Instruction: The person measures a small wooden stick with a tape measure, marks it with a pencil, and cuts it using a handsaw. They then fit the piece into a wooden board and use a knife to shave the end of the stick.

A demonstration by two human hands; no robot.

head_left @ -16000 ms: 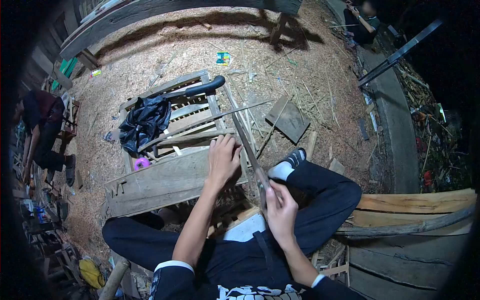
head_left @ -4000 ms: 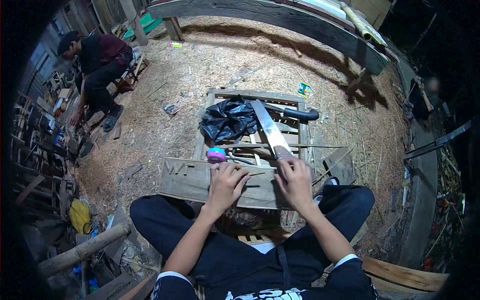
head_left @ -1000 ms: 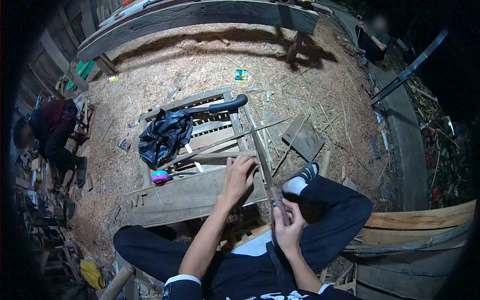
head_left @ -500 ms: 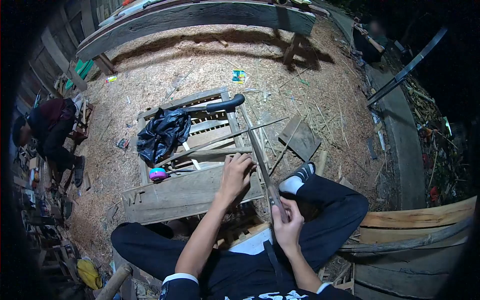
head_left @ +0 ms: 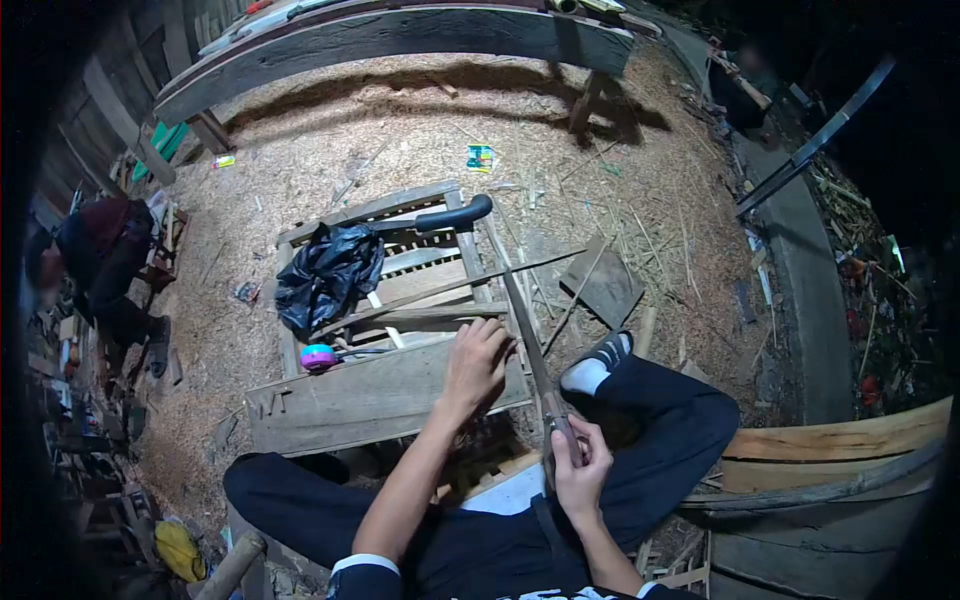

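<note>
In the head view, grips a hand saw by its brown handle with the right hand, wrapping thumb and fingers around it just above the lap. Aims the blade forward, away from the body and nearly edge-on, alongside the right end of a grey plank; cannot tell whether touching wood with it. Bends the fingers of the left hand at the plank's right end, just beside the blade; cannot tell whether pinching anything in them. Sits in dark trousers with knees spread wide, showing a striped sandal over a white sock.

Has a few short, thin pieces on the plank's left end and a round pink-and-blue object at its far edge. Faces, beyond that, a slatted wooden frame bearing a crumpled black plastic bag and a tool with a curved black handle. Has a square board flat on the ground to the right. Includes, at far left, another person bending forward.
</note>
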